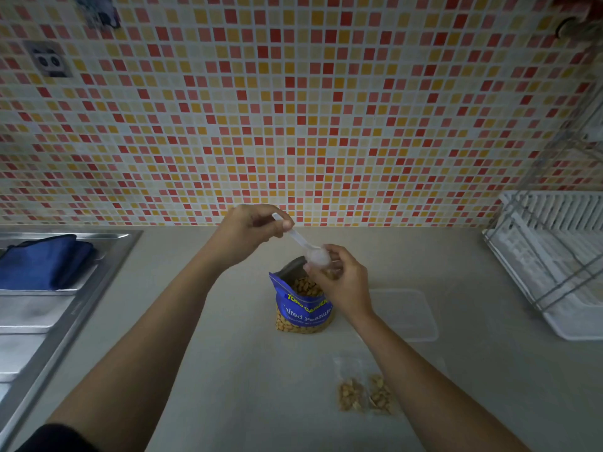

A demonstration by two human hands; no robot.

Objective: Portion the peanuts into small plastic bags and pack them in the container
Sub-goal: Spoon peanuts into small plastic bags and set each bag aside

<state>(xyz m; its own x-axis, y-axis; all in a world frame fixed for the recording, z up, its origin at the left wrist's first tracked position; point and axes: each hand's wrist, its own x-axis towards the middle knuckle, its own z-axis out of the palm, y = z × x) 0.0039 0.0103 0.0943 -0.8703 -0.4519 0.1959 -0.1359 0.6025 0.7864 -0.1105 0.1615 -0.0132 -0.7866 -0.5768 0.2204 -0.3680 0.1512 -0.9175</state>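
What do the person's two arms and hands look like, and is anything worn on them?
Both forearms are bare from elbow to wrist. The left hand and the right hand carry no gloves, and no rings, watch or bracelet can be seen. The only clothing visible is the edge of a dark sleeve on the upper left arm, at the bottom left corner. The right arm shows no sleeve in this view.

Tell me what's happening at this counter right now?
A person is portioning peanuts. The left hand holds a clear plastic spoon by its handle, its bowl meeting the right hand, which seems to hold a small clear bag, hard to make out. Both hover over the open blue peanut bag. Two filled small bags lie nearer the person; the clear container holds no bags yet.
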